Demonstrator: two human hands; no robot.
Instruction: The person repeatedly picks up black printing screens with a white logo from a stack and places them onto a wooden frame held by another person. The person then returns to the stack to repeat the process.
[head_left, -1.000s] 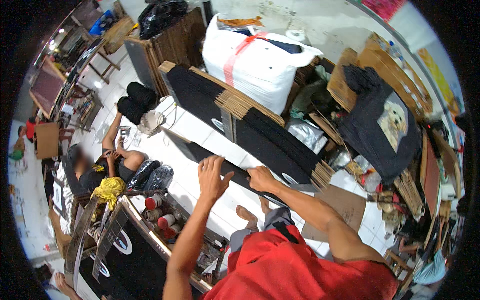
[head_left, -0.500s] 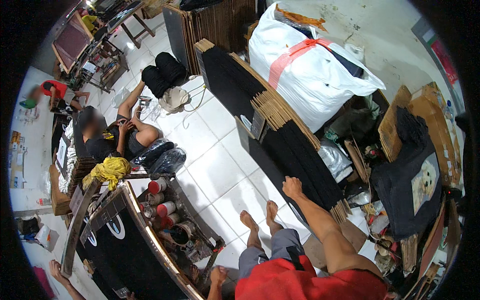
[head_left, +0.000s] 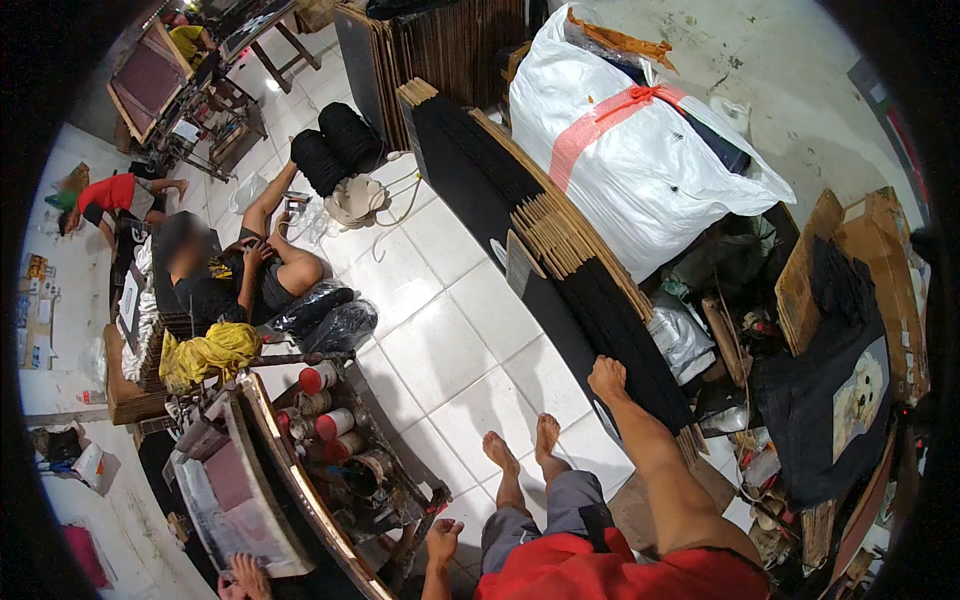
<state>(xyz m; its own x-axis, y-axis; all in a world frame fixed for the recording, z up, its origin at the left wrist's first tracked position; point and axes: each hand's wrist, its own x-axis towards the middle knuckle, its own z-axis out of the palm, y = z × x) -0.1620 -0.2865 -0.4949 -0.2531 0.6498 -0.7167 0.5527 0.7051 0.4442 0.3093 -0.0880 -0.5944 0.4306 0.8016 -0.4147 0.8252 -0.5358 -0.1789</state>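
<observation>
A long row of thin boards covered in black cloth (head_left: 470,155) stands on edge to my right. My right hand (head_left: 607,378) is closed over the upper edge of the nearest black-covered board (head_left: 545,315), which leans a little apart from the others. Part of a white print shows low on that board's face. My left hand (head_left: 443,540) hangs by my left side with curled fingers, and I see nothing in it. It is nearest to a rack of paint tubs (head_left: 333,424) with red and white lids.
At the lower left, another person's hands (head_left: 245,578) rest on a framed printing screen (head_left: 235,485). Someone sits on the floor (head_left: 262,275) beside black plastic bundles (head_left: 335,322). A big white sack (head_left: 640,160) stands behind the boards. Cardboard and dark cloth (head_left: 820,370) crowd the right.
The other person's screen has come down over the black cloth at the lower left. A far person in red has bent lower. My right hand stays on the board; the view has shifted slightly.
</observation>
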